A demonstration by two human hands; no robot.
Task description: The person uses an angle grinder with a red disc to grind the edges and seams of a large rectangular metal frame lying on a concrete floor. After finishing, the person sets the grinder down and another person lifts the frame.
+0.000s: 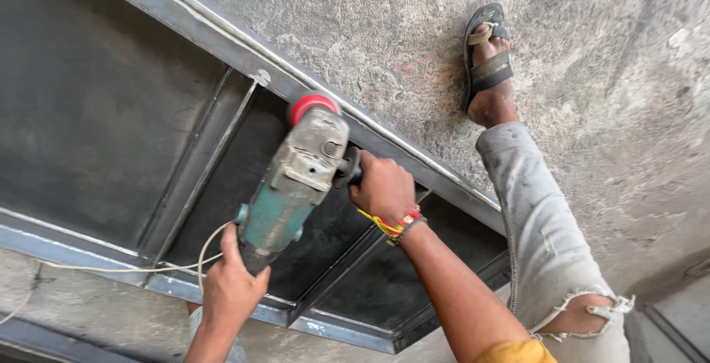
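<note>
I hold a teal and grey angle grinder [296, 182] with both hands over a dark steel frame panel [96, 104]. My left hand [231, 282] grips the rear of its body where the white cord [111, 267] comes out. My right hand [383, 188], with red and yellow threads at the wrist, is closed around the black side handle. The grinder's red disc [312, 104] sits against the frame's long grey rail [244, 52] near a cross bar joint.
The frame lies on a rough concrete floor [592, 52]. A leg in torn grey jeans [547, 245] with a sandalled foot [488, 60] stands just right of the rail. Another metal edge [673, 319] shows at the lower right.
</note>
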